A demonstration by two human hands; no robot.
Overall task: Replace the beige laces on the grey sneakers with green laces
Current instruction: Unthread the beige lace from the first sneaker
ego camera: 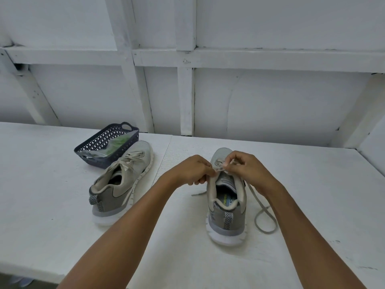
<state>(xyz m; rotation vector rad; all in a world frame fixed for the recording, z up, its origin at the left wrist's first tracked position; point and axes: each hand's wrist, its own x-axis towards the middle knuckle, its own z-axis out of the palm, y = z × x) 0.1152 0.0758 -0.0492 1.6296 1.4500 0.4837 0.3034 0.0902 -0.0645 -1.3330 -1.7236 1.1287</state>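
Both hands meet over the tongue of the right sneaker [227, 207]. The left hand [193, 172] has its fingers curled and pinches the beige lace [266, 233] at the upper eyelets. The right hand [248, 170], also curled, pinches the same lace just beside it. This sneaker stands on the white table [52, 184], heel toward the person. One loose lace end loops on the table to its right, and a short end lies to its left. Well to its left sits the left sneaker [123, 180], laced in beige. Farther left and back, a dark basket [100, 140] holds green laces [117, 143] in a clear bag.
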